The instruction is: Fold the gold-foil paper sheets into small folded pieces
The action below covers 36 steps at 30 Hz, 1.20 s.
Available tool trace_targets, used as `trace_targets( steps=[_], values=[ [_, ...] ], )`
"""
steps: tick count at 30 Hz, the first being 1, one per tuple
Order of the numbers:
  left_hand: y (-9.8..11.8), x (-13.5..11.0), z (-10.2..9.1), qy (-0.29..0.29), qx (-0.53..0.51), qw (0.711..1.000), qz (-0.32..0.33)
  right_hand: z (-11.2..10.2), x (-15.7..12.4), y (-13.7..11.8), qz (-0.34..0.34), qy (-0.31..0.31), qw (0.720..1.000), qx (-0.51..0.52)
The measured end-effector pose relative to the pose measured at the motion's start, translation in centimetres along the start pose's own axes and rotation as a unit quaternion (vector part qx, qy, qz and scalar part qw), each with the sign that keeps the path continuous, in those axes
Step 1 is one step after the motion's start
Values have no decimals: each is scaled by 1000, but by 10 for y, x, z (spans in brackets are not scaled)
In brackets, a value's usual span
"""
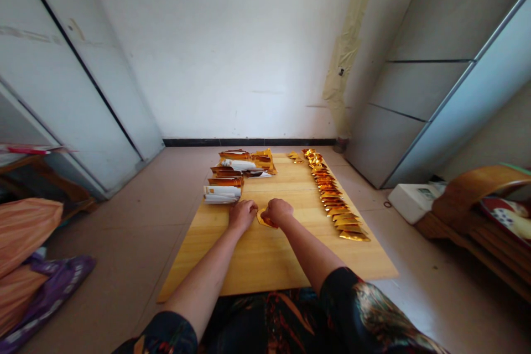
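Left hand (243, 215): curling knuckles-up at the left edge of a folded gold foil piece (262, 219), fingertips hidden, so whether it is grasping cannot be told. Right hand (277, 211): curling over the piece's right edge, working close beside the left, its hold equally hidden. Foil piece: lying between both hands, low against a pale wooden board (265, 257). Further out: a row of folded gold foil triangles (334, 197) running along the board's right side; bundled gold-and-white foil strips (236, 174) piling toward its far left corner.
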<state>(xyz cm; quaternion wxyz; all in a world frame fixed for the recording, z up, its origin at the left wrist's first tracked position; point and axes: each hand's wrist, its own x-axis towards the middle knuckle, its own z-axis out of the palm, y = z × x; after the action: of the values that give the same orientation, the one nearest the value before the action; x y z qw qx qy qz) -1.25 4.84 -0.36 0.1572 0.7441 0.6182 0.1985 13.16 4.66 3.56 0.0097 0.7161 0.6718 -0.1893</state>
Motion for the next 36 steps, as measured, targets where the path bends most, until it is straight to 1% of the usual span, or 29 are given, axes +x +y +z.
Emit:
trace_targets(
  steps=[3,5,9,14,17,20,21,23,25,28,31,33,35,36],
  values=[
    [-4,-5,-3,-24,-17,999,37,0,0,0,-3,1,1000,2],
    [-6,-7,-4,-35,-29,998,49,-1,-1,0,-2,0,1000,1],
    [-5,-7,-4,-28,-32,999,33,-3,-3,-1,-2,-9,1000,-3],
    [-4,-3,-3,-32,-31,999,24,-3,-3,-1,0,1,1000,-6],
    [-4,-2,0,-19,-27,999,16,-4,-4,-2,2,-4,1000,-3],
    [-1,-6,5,21,-20,1000,10,-5,-5,-2,2,-7,1000,0],
    [1,-8,7,40,-17,999,16,-5,-5,-1,1,-7,1000,-1],
    [6,-16,11,64,-18,996,59,-5,-5,-1,0,-7,1000,-3],
    [10,-24,14,70,-22,992,105,-4,-4,-1,-3,-7,1000,-3],
    [12,-36,13,62,-15,988,141,-5,-6,-1,-13,2,1000,-9],
    [13,-43,7,39,16,986,163,-7,-11,6,-59,9,998,-25],
    [15,-46,3,27,35,984,173,-8,-15,18,-117,-7,993,-17],
    [17,-47,0,23,50,982,180,-7,-19,35,-184,-39,981,42],
    [18,-47,-1,24,58,982,180,-5,-21,44,-221,-38,972,70]
  ],
)
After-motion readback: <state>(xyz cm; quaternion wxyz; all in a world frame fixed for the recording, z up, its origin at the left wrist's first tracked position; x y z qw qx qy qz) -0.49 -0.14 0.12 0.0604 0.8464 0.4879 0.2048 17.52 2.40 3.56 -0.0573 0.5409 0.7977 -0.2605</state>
